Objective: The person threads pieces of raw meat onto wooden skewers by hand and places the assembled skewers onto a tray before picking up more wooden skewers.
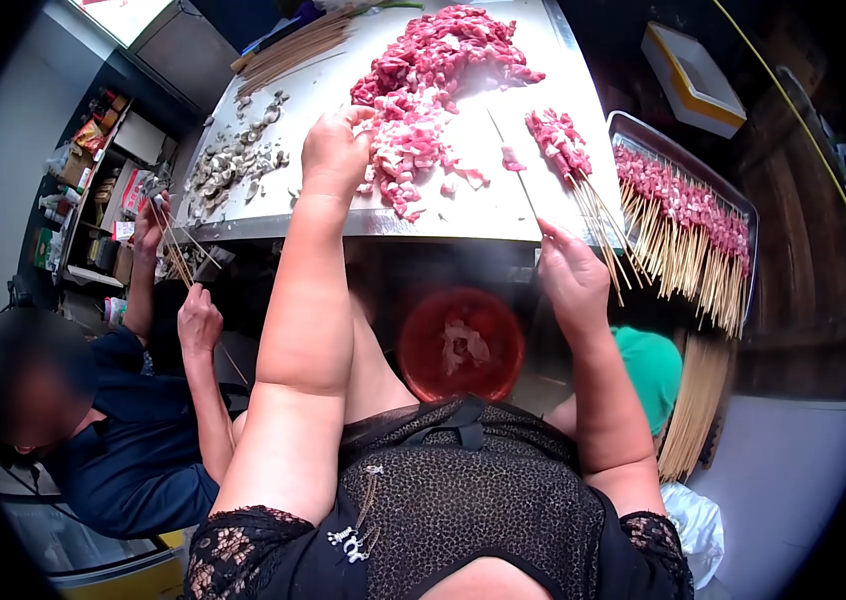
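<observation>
Crowded shelves (pixel 108 190) stood at the left of the frame, where a co-worker's hands (pixel 200 320) held thin sticks (pixel 178 258). Next, on the smooth white tabletop (pixel 463 215), lay glossy grey, curled chunks (pixel 233 165), then the left grip (pixel 336 150), fingers bent against a moist, lumpy heap of pink and pale meat (pixel 408 130); whether they pinched a piece could not be told. Right of the heap slanted a slim skewer (pixel 528 195), one lump (pixel 511 160) threaded partway, its lower end pinched in the right grip (pixel 571 270). Beyond lay a fanned bunch of loaded skewers (pixel 561 145), then a rimmed tray (pixel 751 215) packed with more.
</observation>
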Demonstrator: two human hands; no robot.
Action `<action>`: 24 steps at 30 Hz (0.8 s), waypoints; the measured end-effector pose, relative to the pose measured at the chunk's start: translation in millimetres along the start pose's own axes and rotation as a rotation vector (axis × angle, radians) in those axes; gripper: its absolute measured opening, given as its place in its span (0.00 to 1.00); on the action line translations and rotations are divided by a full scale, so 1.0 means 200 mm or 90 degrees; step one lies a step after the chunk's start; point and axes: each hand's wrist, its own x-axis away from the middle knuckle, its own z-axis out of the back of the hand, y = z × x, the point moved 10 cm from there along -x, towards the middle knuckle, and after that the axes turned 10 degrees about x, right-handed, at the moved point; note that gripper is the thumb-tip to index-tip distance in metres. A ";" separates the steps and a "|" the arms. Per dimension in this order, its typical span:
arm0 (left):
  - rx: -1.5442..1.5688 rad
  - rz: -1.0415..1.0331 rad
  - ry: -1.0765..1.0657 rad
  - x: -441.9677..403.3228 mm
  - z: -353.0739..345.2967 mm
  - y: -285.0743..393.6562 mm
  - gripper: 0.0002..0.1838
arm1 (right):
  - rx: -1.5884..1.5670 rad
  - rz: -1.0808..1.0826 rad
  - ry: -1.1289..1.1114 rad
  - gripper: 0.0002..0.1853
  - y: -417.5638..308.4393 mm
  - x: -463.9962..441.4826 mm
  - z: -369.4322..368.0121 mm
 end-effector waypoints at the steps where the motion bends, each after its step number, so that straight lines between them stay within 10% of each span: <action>1: 0.096 0.013 -0.008 -0.01 -0.02 -0.02 0.10 | -0.004 -0.002 -0.001 0.13 0.00 0.00 0.00; 5: 0.265 0.020 -0.075 0.03 -0.11 0.06 0.08 | 0.012 0.003 -0.002 0.13 0.02 0.00 -0.02; 10: -0.085 -0.129 -0.102 0.07 -0.21 0.23 0.14 | 0.018 0.010 -0.003 0.13 0.02 0.00 -0.03; 14: -0.076 0.037 -0.273 0.10 -0.28 0.16 0.11 | 0.042 0.016 0.005 0.13 0.01 0.01 -0.02; 16: 0.264 0.249 -0.308 0.15 -0.31 0.04 0.11 | 0.049 0.013 -0.003 0.13 0.00 0.01 -0.02; 24: 0.788 0.320 -0.175 0.09 -0.25 0.06 0.10 | 0.057 0.001 -0.025 0.13 0.00 0.01 -0.05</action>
